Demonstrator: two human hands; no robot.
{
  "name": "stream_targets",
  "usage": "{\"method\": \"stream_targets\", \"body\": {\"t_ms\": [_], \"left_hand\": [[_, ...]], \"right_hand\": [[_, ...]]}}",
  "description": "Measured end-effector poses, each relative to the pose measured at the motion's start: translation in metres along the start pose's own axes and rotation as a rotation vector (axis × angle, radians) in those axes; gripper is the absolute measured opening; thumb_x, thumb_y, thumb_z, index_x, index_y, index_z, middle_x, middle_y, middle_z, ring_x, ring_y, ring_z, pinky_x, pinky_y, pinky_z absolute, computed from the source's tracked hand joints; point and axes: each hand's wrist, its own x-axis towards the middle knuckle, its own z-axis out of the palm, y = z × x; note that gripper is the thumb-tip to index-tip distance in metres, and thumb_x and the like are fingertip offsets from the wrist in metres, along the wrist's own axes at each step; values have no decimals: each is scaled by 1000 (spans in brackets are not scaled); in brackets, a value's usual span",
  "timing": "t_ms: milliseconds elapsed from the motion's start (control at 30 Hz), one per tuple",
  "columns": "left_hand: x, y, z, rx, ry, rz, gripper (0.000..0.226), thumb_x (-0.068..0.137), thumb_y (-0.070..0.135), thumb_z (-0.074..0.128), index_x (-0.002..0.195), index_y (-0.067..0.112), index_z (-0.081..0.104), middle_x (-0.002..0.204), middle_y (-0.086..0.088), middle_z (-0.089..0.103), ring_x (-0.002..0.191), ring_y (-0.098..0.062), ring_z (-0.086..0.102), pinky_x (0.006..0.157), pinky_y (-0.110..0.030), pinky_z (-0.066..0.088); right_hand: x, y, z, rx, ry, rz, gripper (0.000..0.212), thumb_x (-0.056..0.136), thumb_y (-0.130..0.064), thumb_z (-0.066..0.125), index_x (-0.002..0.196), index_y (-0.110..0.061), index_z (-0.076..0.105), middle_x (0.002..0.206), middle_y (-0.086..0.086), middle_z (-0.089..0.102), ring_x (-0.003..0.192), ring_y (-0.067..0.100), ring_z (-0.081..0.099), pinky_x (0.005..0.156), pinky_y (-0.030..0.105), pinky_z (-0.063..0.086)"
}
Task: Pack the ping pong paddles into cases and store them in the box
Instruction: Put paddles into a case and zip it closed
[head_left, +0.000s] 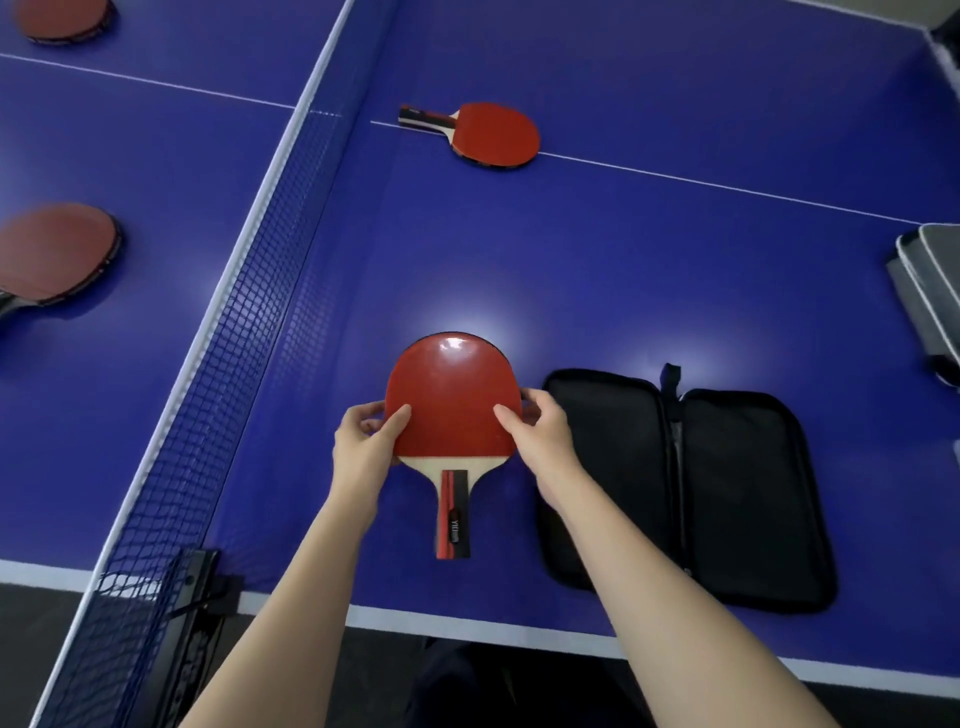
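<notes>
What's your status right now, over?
Left hand and right hand grip red-rubber wooden paddle by its edges. Black fabric zip case open beside it. Nothing between them.

Blue table (675, 260) with net (260, 291), open black case (727, 493), three loose red paddles (493, 135)

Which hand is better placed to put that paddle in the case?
Probably the right hand: it grips the paddle beside the open black case; the left hand grips its far edge.
</notes>
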Motion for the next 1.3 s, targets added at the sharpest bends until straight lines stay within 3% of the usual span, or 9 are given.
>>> {"method": "stream_targets", "body": {"t_ms": [133, 267, 400, 600, 733, 900, 1000, 1200, 1300], "left_hand": [[-16, 6, 43, 11, -101, -36, 35, 82, 29, 75, 109, 17, 56, 86, -4, 63, 80, -18, 67, 67, -36, 60], [-36, 5, 101, 65, -195, -53, 38, 82, 29, 75, 112, 16, 54, 86, -7, 60, 85, -23, 67, 66, -36, 59], [-63, 0, 165, 177, -258, -31, 44, 80, 31, 76, 115, 14, 54, 91, -7, 57, 85, -23, 65, 75, -44, 60], [-100, -20, 256, 271, -305, -35, 45, 81, 31, 74, 116, 11, 55, 104, -11, 61, 97, -27, 64, 85, -45, 56], [-119, -35, 305, 329, -282, -54, 44, 81, 34, 73, 115, 9, 56, 105, -12, 62, 95, -26, 65, 85, -45, 56], [-126, -51, 339, 483, -177, -38, 45, 84, 40, 69, 118, 14, 55, 106, -3, 61, 93, -17, 60, 80, -32, 49], [-127, -56, 350, 561, -113, -41, 45, 85, 43, 66, 120, 17, 54, 109, -1, 61, 106, -20, 58, 98, -42, 44], [-131, -57, 360, 750, -29, -29, 45, 89, 48, 58, 125, 20, 55, 122, -1, 60, 112, -21, 56, 103, -41, 31], [-133, -57, 363, 787, -38, -24, 46, 90, 47, 57, 127, 20, 55, 124, -2, 58, 111, -21, 56, 103, -41, 31]], "right_hand": [[2, 10, -54, 38, 27, 21, 37, 87, -20, 69, 122, -13, 58, 124, 12, 56, 106, 23, 62, 97, 41, 51], [-1, 26, -113, 121, 105, 53, 29, 88, -16, 67, 117, -17, 60, 113, 5, 65, 102, 19, 64, 93, 36, 53], [-5, 48, -173, 198, 242, 83, 30, 89, -8, 65, 118, -9, 62, 110, 10, 68, 101, 23, 66, 92, 36, 52], [0, 82, -260, 185, 325, 131, 31, 90, -12, 64, 121, -18, 61, 112, 3, 66, 100, 16, 64, 89, 32, 52], [12, 103, -304, 103, 361, 171, 38, 90, -18, 65, 127, -15, 57, 118, 5, 64, 107, 22, 62, 96, 42, 51], [31, 122, -330, 30, 338, 155, 31, 90, -18, 64, 121, -15, 60, 113, 3, 65, 99, 18, 62, 86, 32, 51], [42, 126, -334, -38, 313, 124, 33, 91, -19, 63, 124, -15, 59, 115, 3, 61, 96, 15, 58, 81, 29, 49], [50, 134, -339, -172, 266, 78, 42, 92, -21, 61, 131, -8, 54, 126, 10, 55, 119, 26, 53, 99, 45, 48], [49, 137, -340, -215, 269, 49, 44, 93, -22, 60, 133, -5, 52, 127, 12, 52, 121, 28, 50, 99, 43, 47]]}}
